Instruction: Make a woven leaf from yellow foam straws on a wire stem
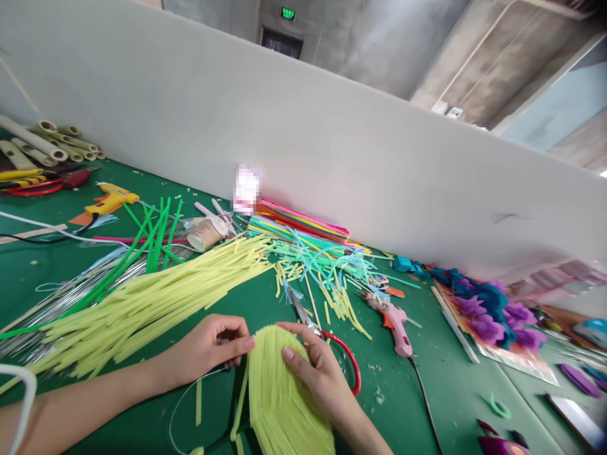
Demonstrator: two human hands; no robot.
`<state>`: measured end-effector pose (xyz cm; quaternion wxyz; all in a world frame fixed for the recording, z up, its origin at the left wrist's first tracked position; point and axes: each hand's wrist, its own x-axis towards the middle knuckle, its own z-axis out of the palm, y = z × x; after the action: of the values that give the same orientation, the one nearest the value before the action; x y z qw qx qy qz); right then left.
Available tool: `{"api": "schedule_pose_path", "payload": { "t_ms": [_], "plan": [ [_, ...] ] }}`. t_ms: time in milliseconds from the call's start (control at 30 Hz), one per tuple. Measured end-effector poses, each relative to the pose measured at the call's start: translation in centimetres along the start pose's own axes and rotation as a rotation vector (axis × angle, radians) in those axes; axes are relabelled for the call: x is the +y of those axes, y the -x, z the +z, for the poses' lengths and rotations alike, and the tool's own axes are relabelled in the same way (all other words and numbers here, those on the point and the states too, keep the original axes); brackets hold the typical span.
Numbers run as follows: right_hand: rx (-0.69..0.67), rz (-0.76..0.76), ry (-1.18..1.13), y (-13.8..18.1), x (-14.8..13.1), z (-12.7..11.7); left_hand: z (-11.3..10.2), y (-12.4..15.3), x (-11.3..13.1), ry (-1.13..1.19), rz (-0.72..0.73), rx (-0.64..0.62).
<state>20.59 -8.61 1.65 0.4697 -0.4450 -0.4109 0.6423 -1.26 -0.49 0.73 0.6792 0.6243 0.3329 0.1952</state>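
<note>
While both hands sit on the yellow strip bundle [284, 404] at the near table edge, progress looks partial: many strips are already packed side by side into one rounded, fan-like sheet, but a far bigger loose strip pile [142, 303] lies unsorted just left of it, so most material looks unused. Left hand [213, 344] has its fingers curled, tips pinching the bundle's upper left edge. Right hand [313, 370] clasps the upper right edge, thumb on the front face and fingers over the top. A thin wire [180, 404] loops on the green table [455, 392] under the left wrist; whether it ties the bundle, cannot tell. Red-handled scissors [332, 344] lie touching or just behind the right hand, close enough to snag. Pink glue gun [393, 322] is near on the right, its cord trailing toward the near edge. Farther off: short cut scraps [332, 297], green sticks [156, 240], twine spool [203, 234], yellow glue gun [111, 199], bamboo tubes [47, 142], purple and blue flowers [488, 309], white partition [332, 139].
</note>
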Motion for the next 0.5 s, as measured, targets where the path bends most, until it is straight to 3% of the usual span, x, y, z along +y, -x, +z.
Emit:
{"api": "schedule_pose_path", "payload": {
  "t_ms": [333,500],
  "plan": [
    [0.015,0.012,0.020,0.00,-0.05,0.16,-0.16,-0.12,-0.22,-0.033,0.030,-0.044],
    [0.009,0.038,-0.069,0.08,-0.01,0.15,-0.45,-0.28,0.10,-0.107,0.148,-0.123]
  ]
}}
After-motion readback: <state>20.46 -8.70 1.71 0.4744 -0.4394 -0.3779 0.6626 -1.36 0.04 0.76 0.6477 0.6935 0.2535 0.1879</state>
